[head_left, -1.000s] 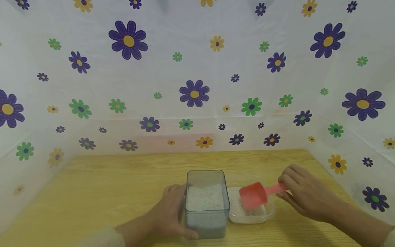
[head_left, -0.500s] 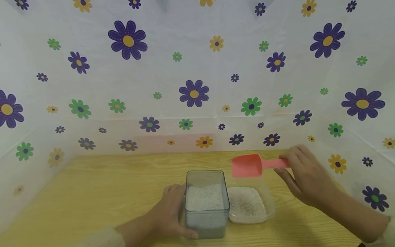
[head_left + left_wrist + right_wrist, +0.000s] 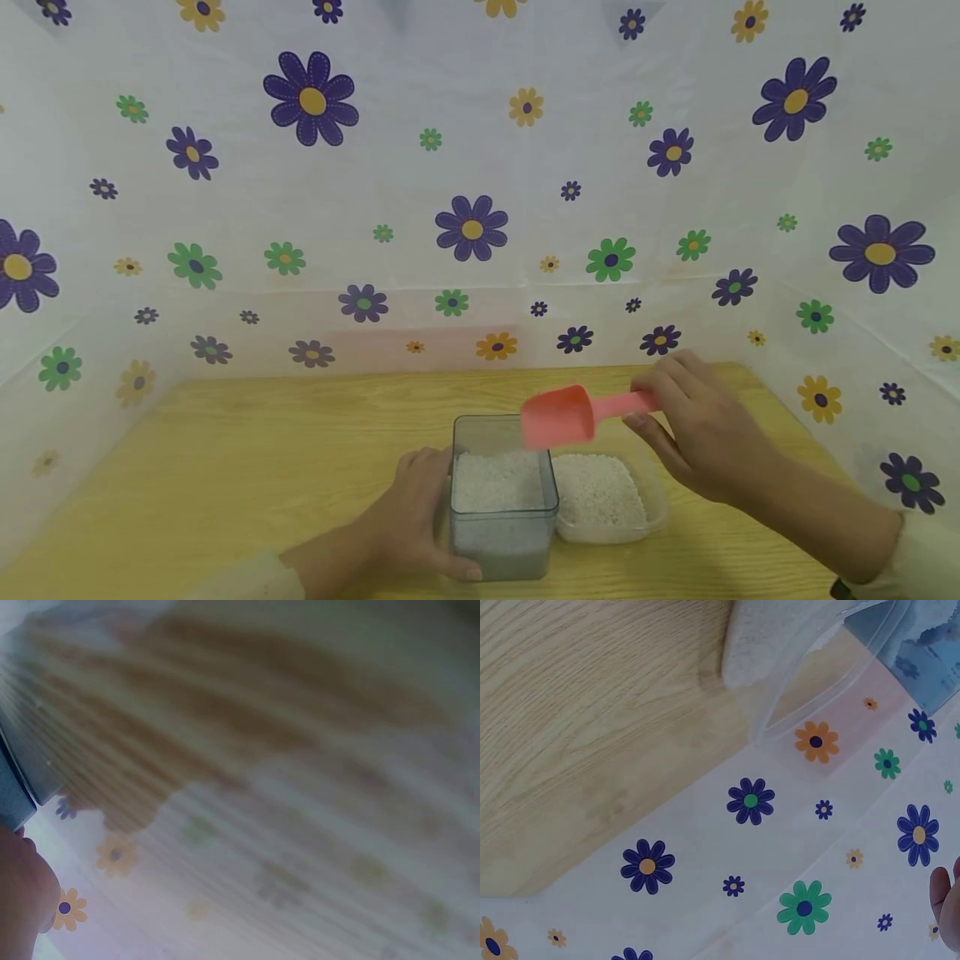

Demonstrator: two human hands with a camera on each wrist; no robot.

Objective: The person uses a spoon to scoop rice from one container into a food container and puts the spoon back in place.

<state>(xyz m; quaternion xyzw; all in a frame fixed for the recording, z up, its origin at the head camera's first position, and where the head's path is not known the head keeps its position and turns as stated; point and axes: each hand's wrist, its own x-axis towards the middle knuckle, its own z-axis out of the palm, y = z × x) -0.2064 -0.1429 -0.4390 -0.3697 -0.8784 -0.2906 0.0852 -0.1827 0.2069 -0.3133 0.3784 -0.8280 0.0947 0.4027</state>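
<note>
In the head view, a tall translucent grey-blue container [image 3: 504, 546] stands on the table, part filled with white grains [image 3: 498, 482] that look like rice. My left hand [image 3: 408, 517] grips its left side, thumb at the front and fingers behind. A pink scoop [image 3: 557, 417] hangs above the container's back right corner, its handle pinched by my right hand [image 3: 701, 429]. The scoop's contents cannot be made out. Right beside the container sits a low clear plastic tub [image 3: 657, 508] holding more pale grains [image 3: 600, 492]. Only edges of the hands show in the wrist views.
The wooden table [image 3: 285, 450] stretches left and behind the containers. A white flower-printed cloth [image 3: 405, 183] rises along its back and both sides. The left wrist view is badly blurred.
My right hand has lifted the scoop out of the clear tub, then carried it left to the tall container's back corner. The left hand has stayed in place.
</note>
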